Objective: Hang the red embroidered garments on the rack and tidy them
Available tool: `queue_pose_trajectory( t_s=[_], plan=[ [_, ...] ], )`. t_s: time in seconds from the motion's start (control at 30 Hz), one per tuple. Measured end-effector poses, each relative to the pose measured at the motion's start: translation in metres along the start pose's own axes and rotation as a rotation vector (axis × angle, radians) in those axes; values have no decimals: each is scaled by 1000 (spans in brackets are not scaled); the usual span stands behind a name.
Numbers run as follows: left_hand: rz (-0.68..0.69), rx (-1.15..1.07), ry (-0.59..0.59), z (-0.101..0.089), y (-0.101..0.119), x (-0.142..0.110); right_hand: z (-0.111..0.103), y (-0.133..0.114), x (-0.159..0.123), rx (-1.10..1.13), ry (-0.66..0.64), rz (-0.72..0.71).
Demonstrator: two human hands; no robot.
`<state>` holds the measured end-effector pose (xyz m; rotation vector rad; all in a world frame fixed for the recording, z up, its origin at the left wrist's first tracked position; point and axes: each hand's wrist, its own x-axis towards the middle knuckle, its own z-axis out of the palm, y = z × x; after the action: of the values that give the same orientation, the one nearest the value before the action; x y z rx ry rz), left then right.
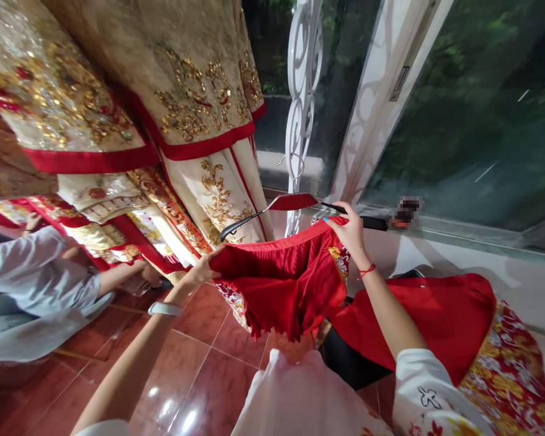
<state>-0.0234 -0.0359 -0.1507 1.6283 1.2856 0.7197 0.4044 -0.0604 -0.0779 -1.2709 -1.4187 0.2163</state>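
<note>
My left hand [203,268] pinches the left edge of a red satin garment [281,284], which hangs open between both hands. My right hand [347,233] grips the garment's right edge together with a black and red clothes hanger [295,203] that lies across the top. A red string sits on my right wrist and a pale band on my left. The garment's embroidered gold and red outer side [508,357] trails to the right over a white ledge.
Cream robes with gold embroidery and red trim [186,109] hang at the left. Another person in pale grey sleeves [40,278] reaches towards them. White ornate ironwork [302,91] and a window stand ahead. The floor is glossy red tile [200,375].
</note>
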Motion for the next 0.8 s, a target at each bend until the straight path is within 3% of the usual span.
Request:
queue_pose_trajectory(
  t_s=[0.17, 0.27, 0.37, 0.47, 0.53, 0.6, 0.7, 0.8],
  plan=[
    [16, -27, 44, -30, 49, 16, -24, -10, 0, -69, 34, -24],
    [4, 2, 77, -31, 90, 26, -27, -12, -4, -79, 51, -16],
    [86, 242, 164, -6, 136, 32, -22, -11, -13, -53, 59, -4],
    [179, 707, 289, 34, 169, 32, -14, -11, -23, -20, 52, 2],
    [187, 947, 329, 55, 177, 30, -12, -11, -26, 0, 44, 4],
    [182, 1068, 325, 64, 177, 27, -15, -11, -29, 12, 12, 1],
    [199, 1135, 307, 59, 171, 21, -35, -2, -33, 41, -86, 0],
    [205, 1157, 304, 48, 170, 16, -71, 24, -41, 91, -226, 27]
  ],
)
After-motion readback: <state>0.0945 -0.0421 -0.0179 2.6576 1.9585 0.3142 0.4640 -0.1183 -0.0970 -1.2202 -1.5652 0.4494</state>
